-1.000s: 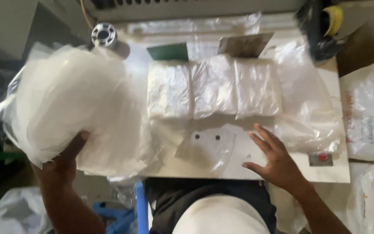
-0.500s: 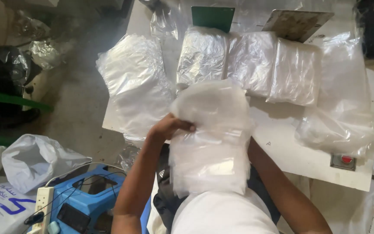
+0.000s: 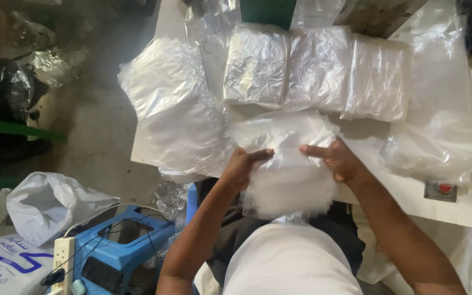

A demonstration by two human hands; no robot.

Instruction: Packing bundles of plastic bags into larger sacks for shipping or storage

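1. Now both hands on one floppy stack of clear plastic bags (image 3: 288, 169), held at centre frame over the near table edge and the lap.
2. Left hand (image 3: 245, 165) clamped on the stack's left edge, thumb on top pointing right, fingers hidden under the film.
3. Right hand (image 3: 337, 159) gripping the right edge the same way, thumb on top pointing left, fingers underneath.
4. Changed since a second ago: big loose bundle then held up at left by the left hand alone, right hand spread flat on the white table (image 3: 411, 191); since brought to the middle and taken in both hands.
5. Probably squaring up or counting the stack now, not fetching.
6. Three flat bag piles (image 3: 315, 68) in a row, upper centre; loose crumpled heap (image 3: 173, 109) upper left, draped off the table.
7. Red button (image 3: 445, 189) lower right on table; blue stool (image 3: 118, 246) lower left.
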